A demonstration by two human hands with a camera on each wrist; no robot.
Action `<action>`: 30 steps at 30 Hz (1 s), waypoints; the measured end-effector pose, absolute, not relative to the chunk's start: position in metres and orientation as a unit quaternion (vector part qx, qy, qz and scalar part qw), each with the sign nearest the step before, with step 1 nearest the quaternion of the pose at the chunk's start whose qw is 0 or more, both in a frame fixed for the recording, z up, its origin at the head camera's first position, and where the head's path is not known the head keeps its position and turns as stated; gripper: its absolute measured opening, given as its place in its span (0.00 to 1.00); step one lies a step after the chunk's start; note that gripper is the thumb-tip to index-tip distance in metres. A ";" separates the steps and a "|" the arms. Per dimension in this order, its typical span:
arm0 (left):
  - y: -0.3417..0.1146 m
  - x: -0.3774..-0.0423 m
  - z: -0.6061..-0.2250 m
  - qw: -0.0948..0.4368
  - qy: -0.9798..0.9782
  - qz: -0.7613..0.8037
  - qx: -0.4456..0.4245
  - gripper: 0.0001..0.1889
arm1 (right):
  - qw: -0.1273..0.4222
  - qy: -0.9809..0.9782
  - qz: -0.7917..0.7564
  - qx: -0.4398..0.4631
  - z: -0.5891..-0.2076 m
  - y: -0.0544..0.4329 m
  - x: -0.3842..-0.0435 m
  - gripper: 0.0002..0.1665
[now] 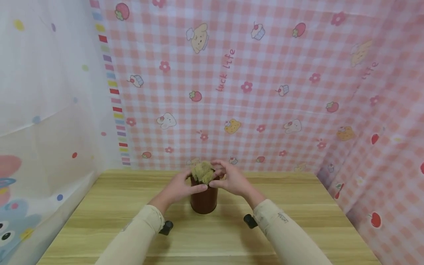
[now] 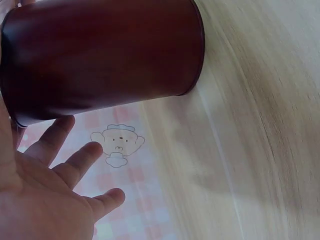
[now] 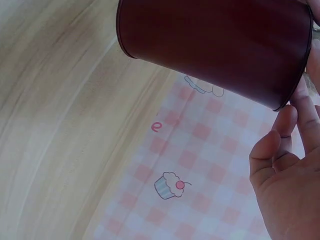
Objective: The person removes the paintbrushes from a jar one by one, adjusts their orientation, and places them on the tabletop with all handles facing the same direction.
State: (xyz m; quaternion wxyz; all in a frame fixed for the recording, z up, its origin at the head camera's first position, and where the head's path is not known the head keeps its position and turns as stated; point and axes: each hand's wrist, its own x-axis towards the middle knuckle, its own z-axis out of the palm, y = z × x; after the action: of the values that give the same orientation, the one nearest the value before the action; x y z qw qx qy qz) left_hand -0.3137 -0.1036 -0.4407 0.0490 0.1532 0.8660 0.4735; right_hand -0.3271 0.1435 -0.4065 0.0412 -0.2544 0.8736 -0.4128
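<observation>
Your sleeves [image 1: 135, 232] point toward the tabletop's far edge [image 1: 275, 178], left hand [image 1: 180, 187] spread, right hand [image 1: 234, 180] bent, grip unclear, maybe steadying fuzz [image 1: 202, 171] in the pot [image 1: 203, 202].

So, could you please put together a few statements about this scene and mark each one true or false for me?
1. The brown container stands upright on the wooden table. True.
2. The yellowish-green fuzzy clump lies on the table beside the container. False: it is at the container's mouth, showing above the rim.
3. The person's left grip and right grip are on opposite sides of the container. True.
4. The right grip is well away from the container. False: it is up at the rim, by the clump.
5. The sleeves are dark blue. False: they are cream.
6. The cloth behind the table has a pink and white check. True.
</observation>
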 end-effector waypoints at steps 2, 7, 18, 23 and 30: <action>-0.103 -0.314 -0.441 0.054 0.867 0.475 0.145 0.44 | 0.049 0.871 -0.413 -0.263 -0.405 0.143 -0.328 0.44; -0.102 -0.313 -0.441 0.059 0.864 0.482 0.133 0.43 | 0.059 0.866 -0.408 -0.284 -0.402 0.142 -0.331 0.45; -0.103 -0.313 -0.443 0.052 0.873 0.469 0.125 0.44 | -0.015 0.821 -0.487 -0.298 -0.387 0.139 -0.330 0.47; -0.103 -0.311 -0.441 0.065 0.871 0.474 0.110 0.48 | -0.063 0.789 -0.558 -0.250 -0.360 0.148 -0.331 0.41; -0.103 -0.309 -0.439 0.067 0.878 0.463 0.103 0.54 | -0.057 0.730 -0.670 -0.123 -0.343 0.188 -0.340 0.37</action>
State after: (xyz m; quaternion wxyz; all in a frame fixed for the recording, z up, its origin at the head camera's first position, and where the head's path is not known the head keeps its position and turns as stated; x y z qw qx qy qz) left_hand -0.3091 -0.1029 -0.4388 0.0672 0.1026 0.8778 0.4631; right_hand -0.3396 0.1879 -0.3432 -0.0572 -0.1231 0.7297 -0.6702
